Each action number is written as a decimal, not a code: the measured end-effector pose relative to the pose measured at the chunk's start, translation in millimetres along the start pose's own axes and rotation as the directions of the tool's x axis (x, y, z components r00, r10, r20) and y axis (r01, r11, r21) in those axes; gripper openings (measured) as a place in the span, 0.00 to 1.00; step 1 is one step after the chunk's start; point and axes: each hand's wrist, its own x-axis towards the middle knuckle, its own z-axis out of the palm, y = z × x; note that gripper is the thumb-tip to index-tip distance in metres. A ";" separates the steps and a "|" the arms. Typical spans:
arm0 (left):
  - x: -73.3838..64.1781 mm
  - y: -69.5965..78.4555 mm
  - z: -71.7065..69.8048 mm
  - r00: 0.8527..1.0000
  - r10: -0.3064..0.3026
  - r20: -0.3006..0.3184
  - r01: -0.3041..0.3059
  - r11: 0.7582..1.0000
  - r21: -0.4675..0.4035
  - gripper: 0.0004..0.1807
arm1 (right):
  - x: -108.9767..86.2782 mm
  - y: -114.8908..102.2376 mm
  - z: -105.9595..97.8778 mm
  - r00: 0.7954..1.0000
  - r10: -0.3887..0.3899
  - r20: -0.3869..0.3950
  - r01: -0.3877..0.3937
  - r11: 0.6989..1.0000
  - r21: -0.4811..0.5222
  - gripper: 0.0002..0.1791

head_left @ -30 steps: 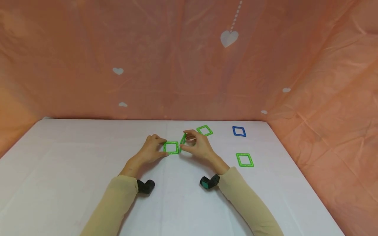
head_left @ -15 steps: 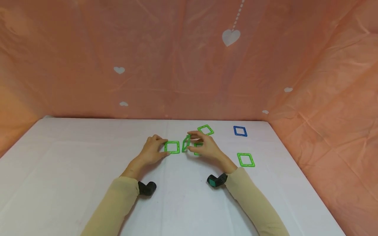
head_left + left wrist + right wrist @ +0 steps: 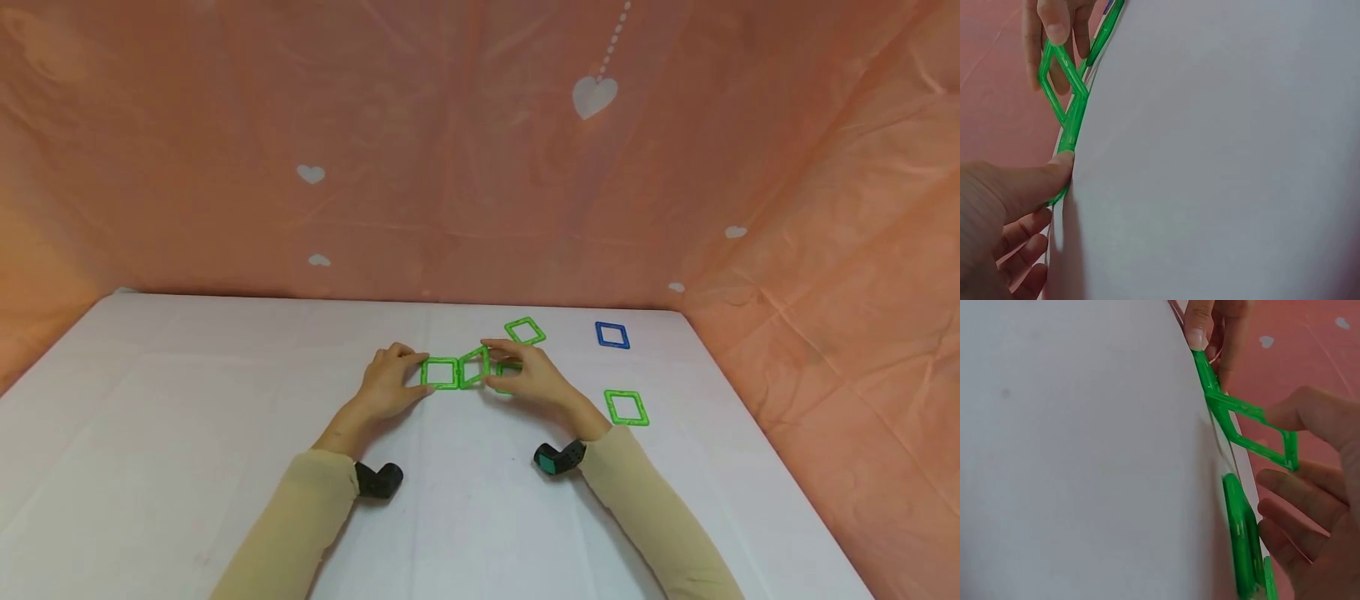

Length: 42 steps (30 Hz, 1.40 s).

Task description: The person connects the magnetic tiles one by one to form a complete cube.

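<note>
Near the middle of the table, my left hand (image 3: 386, 383) pinches a hollow green square magnetic tile (image 3: 441, 360) that lies flat, thumb and index finger at its left side. A second green magnetic tile (image 3: 473, 353) leans up at a slant, its lower left edge meeting the flat tile's right edge. My right hand (image 3: 536, 375) pinches this slanted tile by its raised side; in the right wrist view the other fingers (image 3: 1291, 490) stay below it, loosely bent. Under the right hand lies a third green tile (image 3: 504, 391), partly hidden by the fingers.
Behind the right hand lies another green tile (image 3: 517, 322). A blue tile (image 3: 611, 324) is at the back right, and a green one (image 3: 622, 392) lies nearer on the right. A peach curtain (image 3: 450, 167) with white hearts stands behind the white table (image 3: 225, 417).
The right hand has shifted right and tipped its tile from nearly upright to a lower slant, its edge now against the flat tile. The third tile has come into view. The left hand keeps its pinch.
</note>
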 end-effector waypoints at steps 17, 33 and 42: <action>-3.9 4.3 5.3 0.999 -0.040 0.007 0.040 0.995 -0.088 0.31 | -0.6 -9.3 3.4 0.999 0.045 -0.006 -0.044 0.992 0.116 0.30; -6.3 16.4 0.1 0.999 0.035 -0.006 -0.035 0.998 0.053 0.19 | 3.7 -6.5 5.8 0.988 0.134 -0.082 -0.106 0.953 0.283 0.21; -4.9 22.5 -2.4 1.000 0.001 0.028 -0.003 0.996 0.092 0.14 | 9.3 -6.2 7.4 0.975 0.185 -0.125 -0.140 0.943 0.303 0.18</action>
